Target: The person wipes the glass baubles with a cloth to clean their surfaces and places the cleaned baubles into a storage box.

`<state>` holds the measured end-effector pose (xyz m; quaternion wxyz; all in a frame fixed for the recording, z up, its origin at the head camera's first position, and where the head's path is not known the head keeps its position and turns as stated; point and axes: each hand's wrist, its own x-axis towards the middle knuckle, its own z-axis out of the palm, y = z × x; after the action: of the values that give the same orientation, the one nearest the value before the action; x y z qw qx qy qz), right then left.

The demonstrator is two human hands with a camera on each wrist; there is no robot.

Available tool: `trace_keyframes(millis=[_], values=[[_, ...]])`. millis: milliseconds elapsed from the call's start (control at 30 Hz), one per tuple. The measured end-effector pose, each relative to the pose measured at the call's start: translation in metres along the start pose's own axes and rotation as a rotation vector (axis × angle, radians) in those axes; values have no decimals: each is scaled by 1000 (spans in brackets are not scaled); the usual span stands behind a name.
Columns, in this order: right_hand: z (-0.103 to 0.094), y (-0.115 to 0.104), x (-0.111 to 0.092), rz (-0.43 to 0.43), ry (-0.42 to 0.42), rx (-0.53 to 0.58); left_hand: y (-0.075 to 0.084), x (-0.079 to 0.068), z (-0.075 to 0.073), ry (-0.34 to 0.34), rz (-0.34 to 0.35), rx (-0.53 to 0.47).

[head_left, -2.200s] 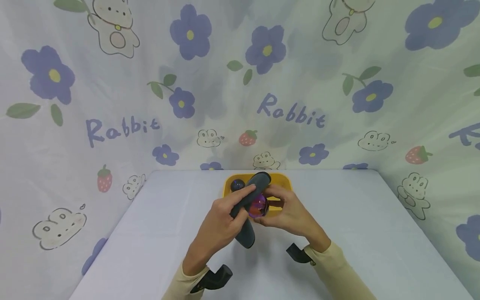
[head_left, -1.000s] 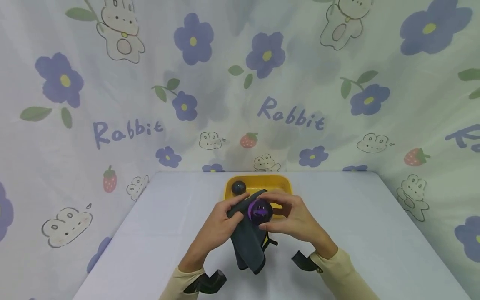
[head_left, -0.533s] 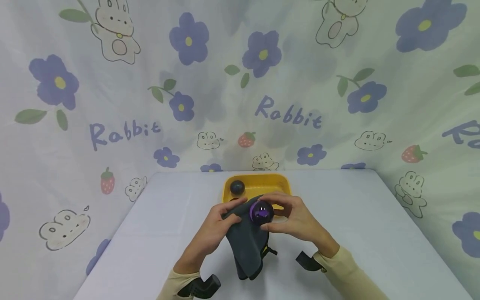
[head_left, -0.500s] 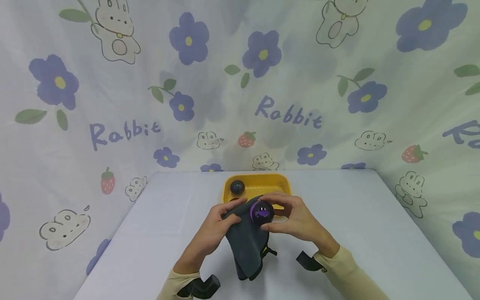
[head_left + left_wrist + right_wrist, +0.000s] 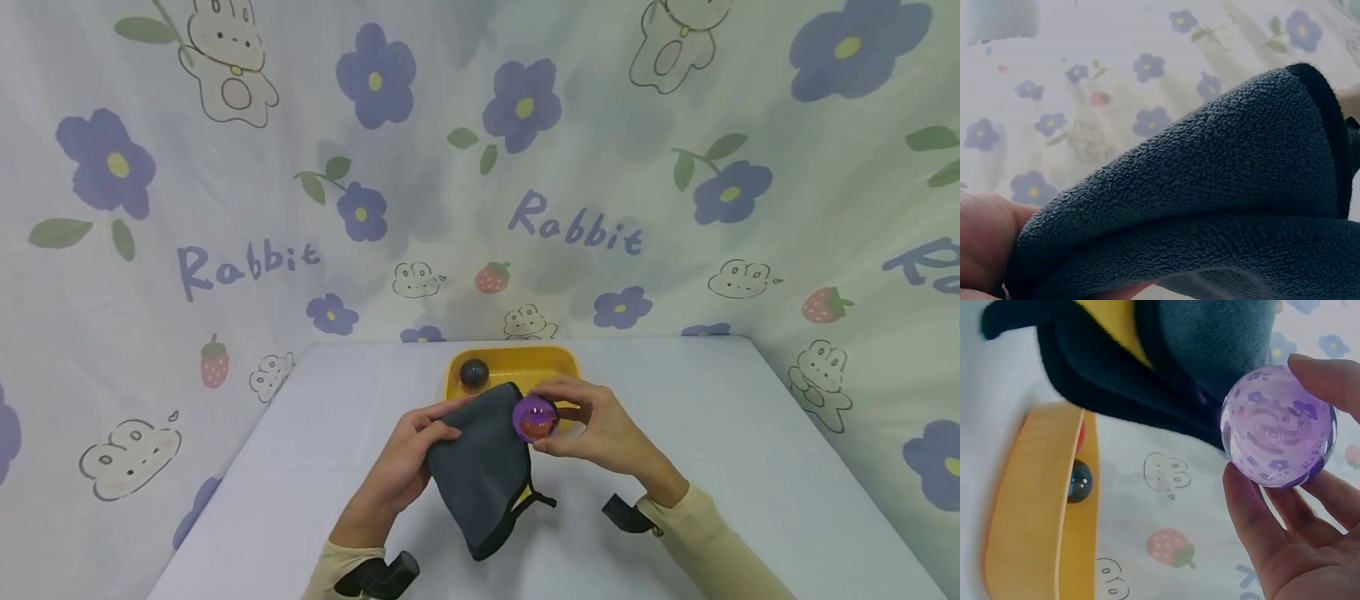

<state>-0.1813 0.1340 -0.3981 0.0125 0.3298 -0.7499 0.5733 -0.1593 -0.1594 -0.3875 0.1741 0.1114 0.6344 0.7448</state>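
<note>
My left hand [image 5: 401, 458] grips a dark grey-blue towel cloth [image 5: 483, 462] by its left side, thumb on top. The cloth hangs with a black edging and a thin black loop. Its terry surface fills much of the left wrist view. My right hand [image 5: 603, 433] holds a clear purple glass ball [image 5: 536, 417] between thumb and fingers, at the cloth's upper right edge. Seen from the right wrist, the ball [image 5: 1279, 428] is see-through, and the cloth [image 5: 1210, 344] lies right beside it, with a yellow part showing.
Behind the hands, a yellow tray [image 5: 555, 352] stands on the white table [image 5: 675, 400]. A dark ball [image 5: 474, 372] lies in its left part. The right wrist view also shows part of a red round thing [image 5: 1080, 437] in it. A printed curtain [image 5: 450, 167] surrounds the table.
The cloth has been drawn left and now hangs spread wider. It was behind the ball half a second ago; the ball now sits at its edge, slightly farther right.
</note>
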Motion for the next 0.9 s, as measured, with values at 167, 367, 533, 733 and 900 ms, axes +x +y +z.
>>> trace_keyframes(millis=[167,367,533,733,900], values=[[-4,3,-1,13,18,-32,-2,-3,-10,28,-24,-58],[-14,6,1,5,48,-59,-12,-8,-25,40,-69,-113],[-21,9,5,16,60,-61,-25,-14,-40,112,-136,-125],[-25,9,9,55,69,-36,-43,-24,-61,197,-205,-77],[-26,6,12,84,86,-8,-54,-30,-78,258,-227,-21]])
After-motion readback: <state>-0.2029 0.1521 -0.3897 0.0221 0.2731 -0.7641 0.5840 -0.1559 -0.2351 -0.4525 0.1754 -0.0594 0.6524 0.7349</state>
